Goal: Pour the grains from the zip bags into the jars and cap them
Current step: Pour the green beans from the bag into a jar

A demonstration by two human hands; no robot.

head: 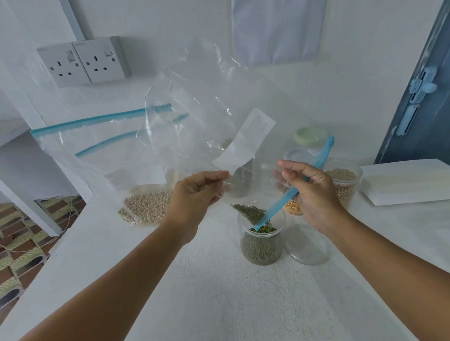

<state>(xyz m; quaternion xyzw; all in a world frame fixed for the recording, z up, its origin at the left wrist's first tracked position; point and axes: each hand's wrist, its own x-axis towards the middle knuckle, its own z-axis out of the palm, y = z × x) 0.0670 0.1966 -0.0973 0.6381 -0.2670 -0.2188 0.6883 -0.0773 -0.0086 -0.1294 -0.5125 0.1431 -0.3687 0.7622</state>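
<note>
White counter (212, 301): both hands' fingers pinch the clear zip bag (202, 114), seemingly blurring jars behind.

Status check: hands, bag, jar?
Left hand and right hand both grip the clear blue-zip bag, tipped. Green grains fall into the open clear jar. Clear round lid off, beside jar. Nothing blocking.

Both arms reach forward, left grip (199, 191) and right grip (307, 192) raised, fingers curled in pinches.
</note>
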